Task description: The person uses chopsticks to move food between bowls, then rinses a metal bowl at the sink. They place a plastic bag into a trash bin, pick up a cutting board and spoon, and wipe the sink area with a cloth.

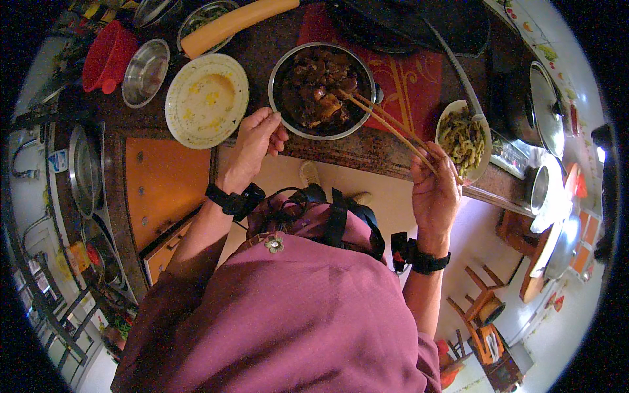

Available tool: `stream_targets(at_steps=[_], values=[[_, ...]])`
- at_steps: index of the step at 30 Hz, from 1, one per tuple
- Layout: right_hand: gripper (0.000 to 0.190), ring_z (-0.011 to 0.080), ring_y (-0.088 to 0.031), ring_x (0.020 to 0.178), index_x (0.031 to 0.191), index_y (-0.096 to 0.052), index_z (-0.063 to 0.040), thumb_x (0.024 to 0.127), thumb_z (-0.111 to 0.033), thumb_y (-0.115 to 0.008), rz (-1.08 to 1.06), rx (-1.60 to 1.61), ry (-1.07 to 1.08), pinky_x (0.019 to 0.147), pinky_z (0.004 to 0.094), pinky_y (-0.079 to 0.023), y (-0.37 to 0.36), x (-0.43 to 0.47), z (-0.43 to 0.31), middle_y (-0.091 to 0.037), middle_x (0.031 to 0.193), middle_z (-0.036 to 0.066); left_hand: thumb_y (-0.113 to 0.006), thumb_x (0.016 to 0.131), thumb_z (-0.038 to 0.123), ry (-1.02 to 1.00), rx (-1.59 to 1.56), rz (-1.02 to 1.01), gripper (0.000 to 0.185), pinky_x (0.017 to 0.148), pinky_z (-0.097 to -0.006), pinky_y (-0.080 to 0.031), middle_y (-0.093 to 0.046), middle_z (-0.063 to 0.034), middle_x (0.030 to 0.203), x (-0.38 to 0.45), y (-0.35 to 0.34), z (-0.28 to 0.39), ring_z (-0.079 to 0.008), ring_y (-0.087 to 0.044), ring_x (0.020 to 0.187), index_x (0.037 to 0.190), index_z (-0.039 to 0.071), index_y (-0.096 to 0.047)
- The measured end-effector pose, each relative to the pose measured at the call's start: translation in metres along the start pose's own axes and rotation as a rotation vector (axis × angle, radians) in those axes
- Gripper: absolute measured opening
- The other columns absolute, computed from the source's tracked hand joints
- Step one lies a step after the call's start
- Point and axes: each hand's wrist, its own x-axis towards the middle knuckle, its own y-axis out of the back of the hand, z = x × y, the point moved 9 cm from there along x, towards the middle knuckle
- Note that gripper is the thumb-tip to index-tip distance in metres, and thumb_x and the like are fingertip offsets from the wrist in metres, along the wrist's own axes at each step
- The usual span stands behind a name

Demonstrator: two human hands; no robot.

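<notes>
A round metal basin [369,114] of dark, glossy braised meat [322,88] stands on the counter before me. My left hand [258,135] has its thumb and fingers on the basin's near left rim. Wooden chopsticks [393,131] are held in my right hand [435,182], their tips in among the meat. Just beyond that hand is a plate [472,174] heaped with greenish-brown cooked vegetables [460,135]. To the left of the basin lies a pale patterned plate [196,128] with yellow oily residue.
A red plastic basket [105,56], a small steel bowl [146,73] and an orange-tan cylindrical object [236,27] across another bowl are at the back left. A dark pan [393,24] sits behind the basin. A lidded pot [543,110] stands on the right.
</notes>
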Motion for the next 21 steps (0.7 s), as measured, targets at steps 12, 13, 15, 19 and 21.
stream_targets(at_steps=[12,13,15,19,21], values=[[0.036,0.0232,-0.064,0.087,0.112,-0.056,0.01,0.097,-0.022,-0.05,0.076,0.116,-0.056,0.075,0.031,-0.055,0.006,-0.001,0.005,-0.064,0.1,0.018,-0.05,0.095,0.026,-0.001,0.003,-0.002,0.021,0.045,-0.0199,-0.04,-0.057,-0.0007,0.068,0.002,0.001,-0.002,-0.0069,-0.051,0.053,0.084,0.009,-0.054],[0.036,0.0232,-0.064,0.086,0.112,-0.056,0.009,0.097,-0.023,-0.05,0.115,0.138,-0.074,0.075,0.0311,-0.055,0.01,-0.002,0.006,-0.064,0.099,0.018,-0.05,0.095,0.026,-0.001,0.005,0.0,0.021,0.045,-0.0199,-0.04,-0.057,-0.0007,0.068,0.002,0.001,-0.002,-0.007,-0.051,0.053,0.084,0.009,-0.054],[0.036,0.0229,-0.063,0.087,0.112,-0.057,0.009,0.096,-0.023,-0.051,0.09,0.131,-0.066,0.076,0.0313,-0.055,0.01,-0.002,0.005,-0.064,0.101,0.017,-0.05,0.095,0.026,-0.007,0.01,0.002,0.021,0.044,-0.02,-0.04,-0.057,-0.0008,0.068,0.002,0.002,-0.002,-0.0071,-0.051,0.053,0.084,0.009,-0.054],[0.035,0.0222,-0.062,0.089,0.11,-0.058,0.008,0.096,-0.023,-0.052,0.146,0.143,-0.058,0.077,0.0314,-0.055,0.018,-0.003,0.007,-0.063,0.101,0.015,-0.049,0.096,0.025,0.007,0.009,0.001,0.021,0.044,-0.0203,-0.04,-0.056,-0.0009,0.068,0.002,0.002,-0.004,-0.0072,-0.051,0.053,0.084,0.009,-0.054],[0.035,0.0218,-0.062,0.089,0.11,-0.058,0.008,0.096,-0.024,-0.051,0.145,0.168,-0.045,0.077,0.0309,-0.054,0.018,-0.003,0.006,-0.063,0.1,0.015,-0.048,0.096,0.024,0.019,-0.003,-0.008,0.02,0.045,-0.0204,-0.04,-0.056,-0.0009,0.068,0.003,0.001,-0.004,-0.0072,-0.051,0.052,0.084,0.009,-0.055]])
